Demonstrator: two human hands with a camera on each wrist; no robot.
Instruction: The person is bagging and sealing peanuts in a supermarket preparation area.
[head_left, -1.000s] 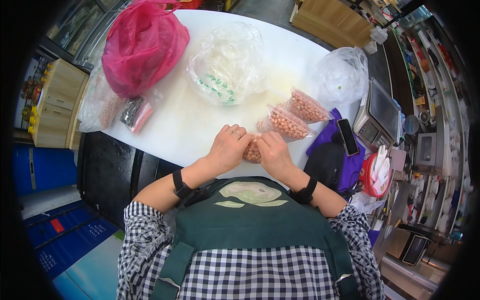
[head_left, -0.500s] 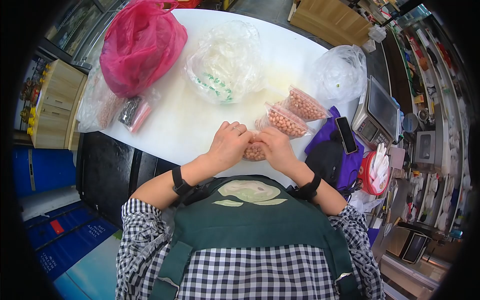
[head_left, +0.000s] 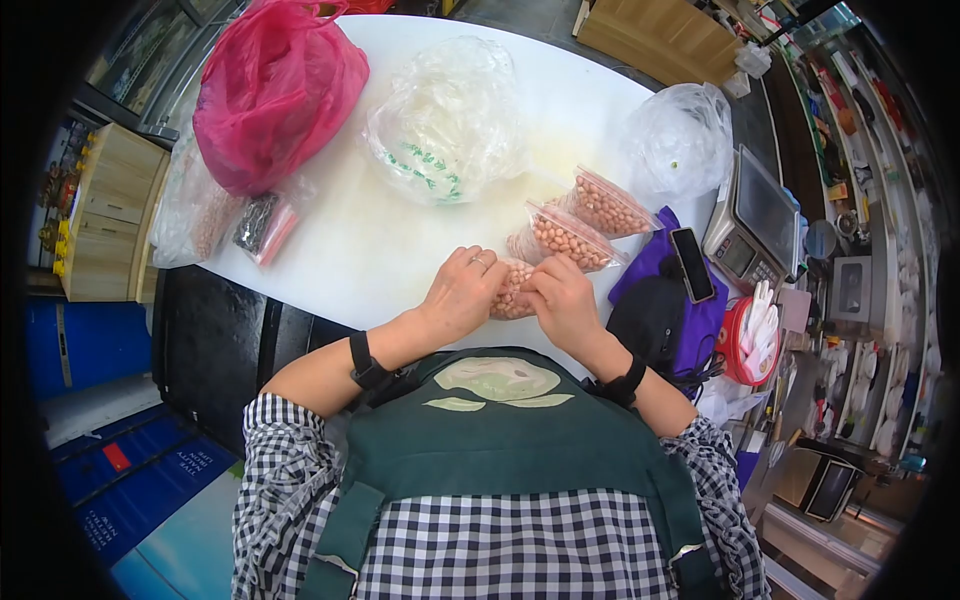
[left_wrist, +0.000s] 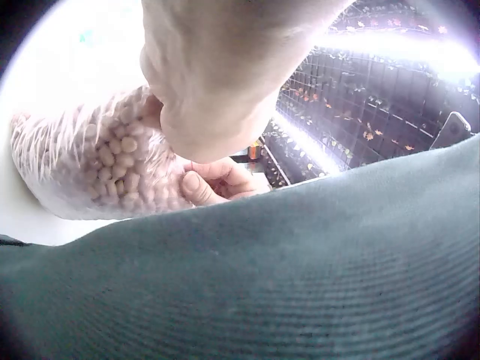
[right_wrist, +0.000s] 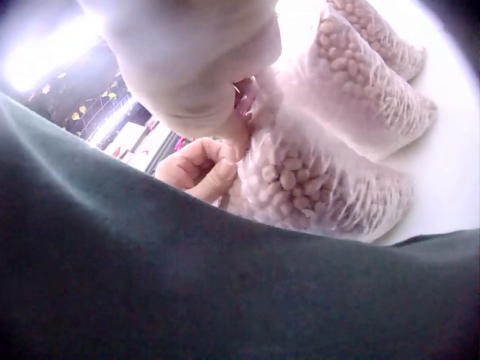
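Observation:
Between the two hands, a clear plastic bag of peanuts point(head_left: 513, 292) lies on the white tabletop at its near edge. My left hand point(head_left: 462, 290) pinches the bag's top from the left, fingers bent. On the other side, my right hand point(head_left: 565, 303) pinches it between thumb and fingers. In the left wrist view, peanuts point(left_wrist: 116, 166) show through the wrinkled plastic, and the right thumb point(left_wrist: 198, 187) presses at the bag's edge. From the right wrist, both hands' fingertips meet near the top of the bag point(right_wrist: 300, 187). The palms hide part of it.
Two filled zip bags of peanuts point(head_left: 572, 240) lie just beyond the right hand. A crumpled clear bag point(head_left: 445, 120), a pink bag point(head_left: 280, 95) and a dark-filled packet point(head_left: 258, 225) lie farther off. At the right are a phone point(head_left: 692, 264), a scale point(head_left: 752, 225) and a red tin point(head_left: 738, 345).
Both hands stay at the bag's top while their fingers shift along it. The right fingers have moved slightly outward, and more of the peanuts shows between the hands.

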